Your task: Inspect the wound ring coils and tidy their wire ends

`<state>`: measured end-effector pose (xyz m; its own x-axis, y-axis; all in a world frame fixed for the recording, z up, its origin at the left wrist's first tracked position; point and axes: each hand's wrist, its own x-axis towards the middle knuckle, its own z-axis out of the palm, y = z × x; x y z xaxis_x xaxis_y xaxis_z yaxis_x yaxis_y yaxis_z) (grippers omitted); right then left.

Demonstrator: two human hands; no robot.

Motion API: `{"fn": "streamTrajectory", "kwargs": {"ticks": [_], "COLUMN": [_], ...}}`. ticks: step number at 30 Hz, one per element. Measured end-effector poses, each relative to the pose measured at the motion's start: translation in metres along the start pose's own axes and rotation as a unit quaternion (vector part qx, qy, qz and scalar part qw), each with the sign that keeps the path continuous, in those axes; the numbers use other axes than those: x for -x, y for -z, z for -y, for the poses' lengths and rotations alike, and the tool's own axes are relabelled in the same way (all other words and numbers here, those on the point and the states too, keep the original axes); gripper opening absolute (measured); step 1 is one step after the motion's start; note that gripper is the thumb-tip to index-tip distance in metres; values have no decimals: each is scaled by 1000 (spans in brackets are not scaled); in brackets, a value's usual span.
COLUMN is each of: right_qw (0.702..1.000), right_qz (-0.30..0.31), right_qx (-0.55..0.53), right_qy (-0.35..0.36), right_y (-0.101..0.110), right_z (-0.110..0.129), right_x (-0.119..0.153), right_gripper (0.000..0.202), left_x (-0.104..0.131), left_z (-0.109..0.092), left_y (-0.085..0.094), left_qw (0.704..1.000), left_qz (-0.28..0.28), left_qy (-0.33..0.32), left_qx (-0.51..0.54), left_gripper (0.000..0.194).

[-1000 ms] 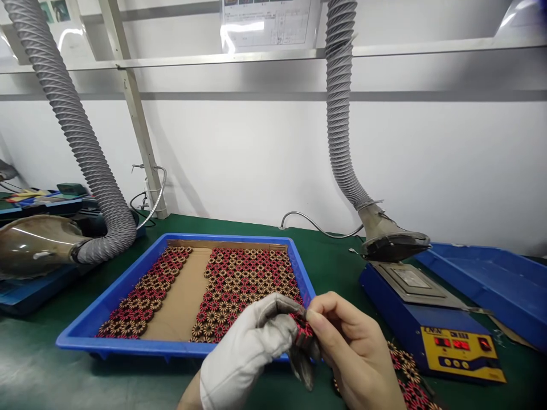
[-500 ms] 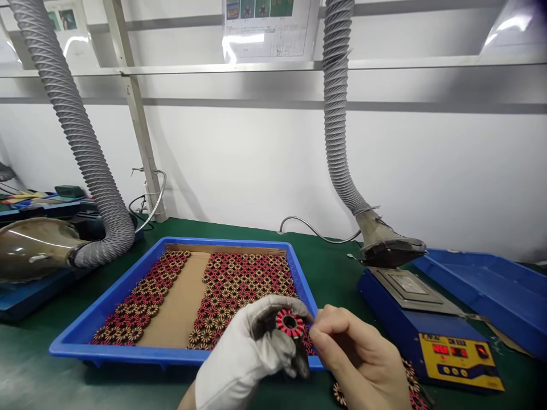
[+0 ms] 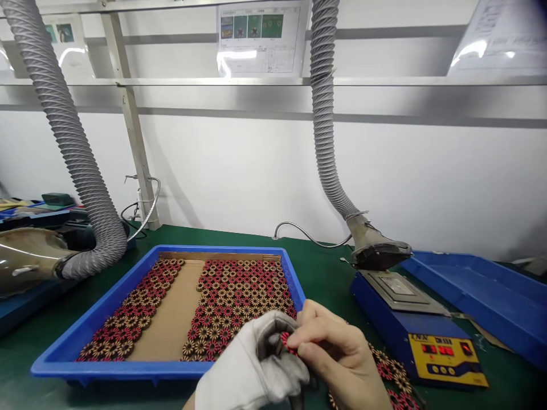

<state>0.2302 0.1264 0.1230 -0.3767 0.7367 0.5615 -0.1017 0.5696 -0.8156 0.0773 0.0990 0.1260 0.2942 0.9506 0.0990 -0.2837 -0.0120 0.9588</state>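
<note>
The yellow panel (image 3: 464,374) on the blue unit (image 3: 380,324) carries dark lettering and 2 lit red displays too blurred to read. The printed sheet (image 3: 261,64) overhead shows 4 small photos above text too small to make out.

0.5 s ago the red ring (image 3: 284,338) faced the camera, its hole plain; now fingers mostly cover it, and more of the sheet is in view. The ring is in the gloved left hand (image 3: 260,364), curled closed around it just beyond the front right of the blue tray (image 3: 123,370). The bare right hand (image 3: 339,356) has thumb and forefinger drawn together at the ring's edge; I cannot tell what they pinch.

There are 2 grey ducts (image 3: 323,108), 3 round panel buttons, and 2 blocks of red and tan rings (image 3: 243,296) in the tray, too many to count singly.
</note>
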Motion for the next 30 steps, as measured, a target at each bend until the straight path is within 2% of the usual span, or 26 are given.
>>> {"fn": "streamTrajectory", "kwargs": {"ticks": [4,6,8,10,12,14,17,19,21,24,27,30], "right_qw": [990,968,948,960,985,992,986,985,987,990,991,992], "right_qz": [-59,-93,-142,-147,-86,-34,-61,-59,-15,22,-21,-79], "right_qx": [-124,-225,-277,-236,-132,-36,42,48,23,-16,-29,-32], "right_qy": [-39,-61,-59,-47,-73,-120,-149,-157,-157,-141,-125,-91], "right_y": [-5,-3,1,5,6,4,0,-1,0,0,-3,-8], "right_z": [-6,-6,-5,0,6,12,16,13,9,4,5,5], "right_x": [-2,-5,-7,-5,-1,5,9,7,4,0,1,3], "right_gripper": [29,28,26,27,27,26,20,18,20,26,29,29], "left_x": [2,5,5,4,2,1,2,4,4,3,3,3], "left_z": [2,2,2,-1,-4,-8,-10,-9,-7,-6,-8,-8], "left_y": [-2,-3,-5,-8,-10,-11,-10,-9,-8,-7,-4,1], "left_qw": [1000,1000,999,997,996,997,996,993,991,992,997,999], "left_qz": [-8,-10,-11,-27,-57,-76,-82,-73,-71,-79,-64,-32], "left_qy": [5,14,26,32,23,14,-6,-10,-10,3,-1,-18], "left_qx": [-21,-8,29,65,67,31,-41,-88,-114,-94,-37,-27], "left_gripper": [26,23,29,37,39,36,29,26,27,33,38,38]}}
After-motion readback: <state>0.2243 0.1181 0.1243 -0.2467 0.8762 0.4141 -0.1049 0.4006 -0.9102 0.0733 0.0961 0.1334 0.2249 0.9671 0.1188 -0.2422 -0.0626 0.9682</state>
